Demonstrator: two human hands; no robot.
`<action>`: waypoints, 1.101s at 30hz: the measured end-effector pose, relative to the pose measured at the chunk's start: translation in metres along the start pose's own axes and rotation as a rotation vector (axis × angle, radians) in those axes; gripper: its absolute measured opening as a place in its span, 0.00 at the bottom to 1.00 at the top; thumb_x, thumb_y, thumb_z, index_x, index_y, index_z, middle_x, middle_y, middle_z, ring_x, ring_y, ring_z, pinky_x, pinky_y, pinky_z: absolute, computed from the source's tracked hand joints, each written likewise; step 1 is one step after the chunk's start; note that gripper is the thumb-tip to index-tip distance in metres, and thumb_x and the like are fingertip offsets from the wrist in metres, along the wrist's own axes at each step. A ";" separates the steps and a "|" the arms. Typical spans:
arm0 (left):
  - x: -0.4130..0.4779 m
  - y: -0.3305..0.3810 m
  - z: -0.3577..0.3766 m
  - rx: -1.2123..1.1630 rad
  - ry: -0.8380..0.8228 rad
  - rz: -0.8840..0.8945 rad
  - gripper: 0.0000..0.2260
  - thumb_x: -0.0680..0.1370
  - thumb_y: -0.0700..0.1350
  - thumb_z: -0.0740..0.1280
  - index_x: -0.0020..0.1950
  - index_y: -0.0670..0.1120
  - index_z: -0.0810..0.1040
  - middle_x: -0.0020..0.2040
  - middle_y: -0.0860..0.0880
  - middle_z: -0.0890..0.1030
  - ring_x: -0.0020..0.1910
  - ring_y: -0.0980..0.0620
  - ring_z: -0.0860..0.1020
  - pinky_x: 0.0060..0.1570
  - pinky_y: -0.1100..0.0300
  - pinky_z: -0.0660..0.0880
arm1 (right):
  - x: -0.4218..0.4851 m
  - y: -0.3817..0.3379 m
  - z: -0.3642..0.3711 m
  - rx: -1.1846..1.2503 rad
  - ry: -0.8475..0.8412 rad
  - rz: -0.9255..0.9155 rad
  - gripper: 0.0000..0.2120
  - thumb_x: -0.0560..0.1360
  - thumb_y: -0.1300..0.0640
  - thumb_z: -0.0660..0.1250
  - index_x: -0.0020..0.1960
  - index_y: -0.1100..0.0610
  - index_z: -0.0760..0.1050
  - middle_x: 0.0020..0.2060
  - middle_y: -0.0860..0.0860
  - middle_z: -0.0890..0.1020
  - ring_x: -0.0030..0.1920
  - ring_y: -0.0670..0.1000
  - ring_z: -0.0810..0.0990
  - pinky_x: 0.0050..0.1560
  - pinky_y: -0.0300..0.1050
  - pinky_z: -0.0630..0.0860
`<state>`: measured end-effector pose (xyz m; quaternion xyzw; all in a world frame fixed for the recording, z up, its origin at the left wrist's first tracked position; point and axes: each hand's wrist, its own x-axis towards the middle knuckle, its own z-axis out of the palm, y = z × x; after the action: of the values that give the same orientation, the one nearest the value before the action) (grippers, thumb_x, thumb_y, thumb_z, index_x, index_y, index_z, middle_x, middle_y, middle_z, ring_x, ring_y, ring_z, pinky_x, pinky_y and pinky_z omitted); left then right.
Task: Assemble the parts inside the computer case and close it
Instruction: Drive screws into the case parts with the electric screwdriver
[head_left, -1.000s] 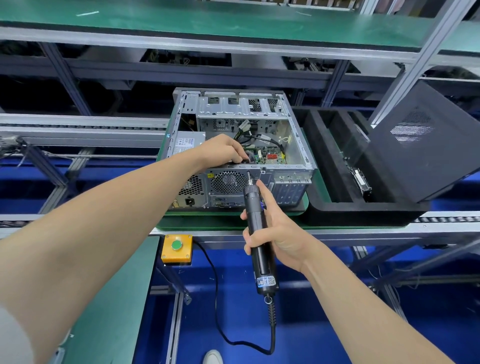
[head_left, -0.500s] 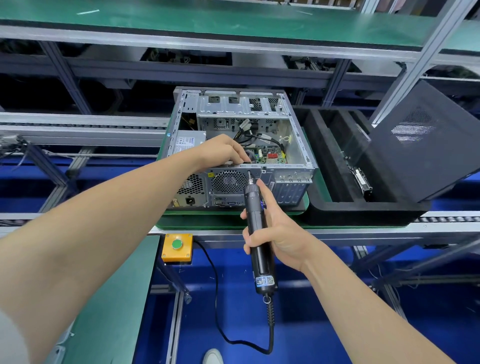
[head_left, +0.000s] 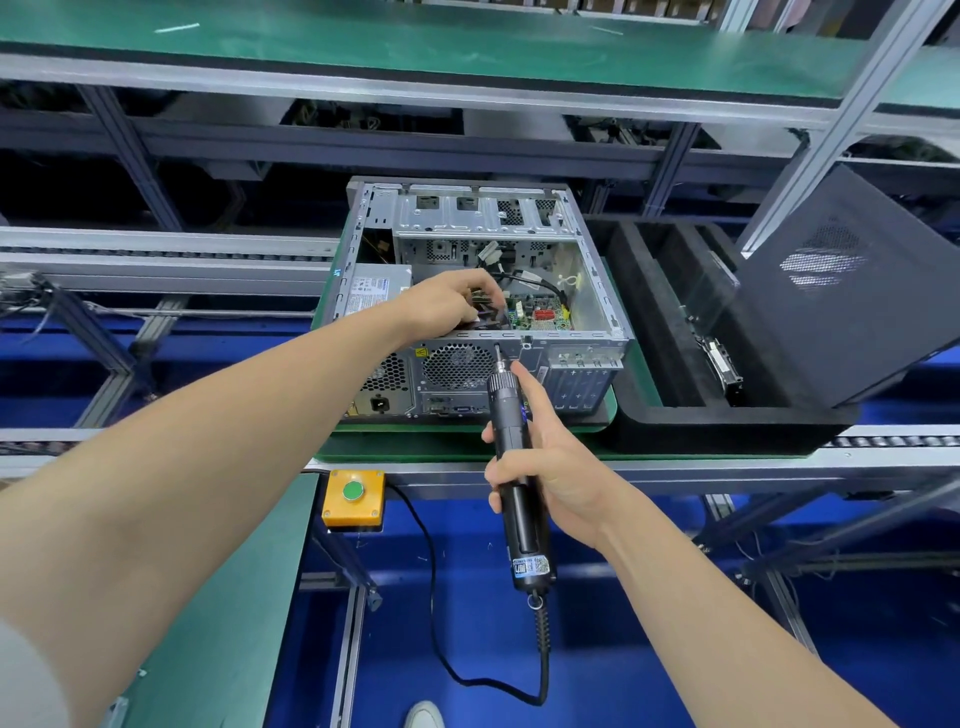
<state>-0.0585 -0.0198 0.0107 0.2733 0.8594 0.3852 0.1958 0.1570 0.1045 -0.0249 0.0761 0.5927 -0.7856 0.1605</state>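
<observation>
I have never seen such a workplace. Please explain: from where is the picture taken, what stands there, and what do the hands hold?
No robot: a person wears a camera on the head, looking down at both hands. An open computer case lies on the assembly line, beside a black foam tray with a dark panel leaning in it. The left hand reaches into the case and curls around a dark part. The right hand grips an electric screwdriver, its tip at the case's rear edge.

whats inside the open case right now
Inside the case: a grey power supply, a green board, black and white cables. The left hand reaches in and covers the board's left part; what its fingers hold is hidden.
</observation>
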 end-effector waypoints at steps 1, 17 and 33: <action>0.000 -0.001 0.000 -0.004 -0.008 0.009 0.17 0.80 0.34 0.59 0.54 0.52 0.83 0.34 0.55 0.74 0.31 0.54 0.69 0.35 0.60 0.65 | 0.000 0.001 0.001 0.000 0.010 -0.002 0.56 0.66 0.72 0.72 0.76 0.25 0.57 0.57 0.60 0.72 0.37 0.56 0.75 0.41 0.55 0.80; -0.008 0.003 0.000 0.004 -0.093 0.039 0.29 0.75 0.25 0.52 0.49 0.50 0.88 0.31 0.69 0.79 0.44 0.70 0.57 0.45 0.77 0.63 | -0.002 0.009 0.003 -0.003 0.027 -0.012 0.53 0.67 0.72 0.71 0.73 0.23 0.61 0.59 0.61 0.72 0.36 0.57 0.76 0.42 0.56 0.79; -0.008 0.003 -0.004 -0.007 -0.180 0.007 0.17 0.77 0.39 0.61 0.36 0.52 0.84 0.40 0.61 0.84 0.40 0.64 0.79 0.52 0.61 0.69 | -0.004 0.007 0.003 0.010 0.033 -0.006 0.53 0.67 0.71 0.71 0.74 0.24 0.61 0.58 0.60 0.73 0.36 0.57 0.76 0.42 0.55 0.80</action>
<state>-0.0536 -0.0249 0.0167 0.3091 0.8360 0.3627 0.2719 0.1633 0.1009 -0.0293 0.0880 0.5916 -0.7876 0.1482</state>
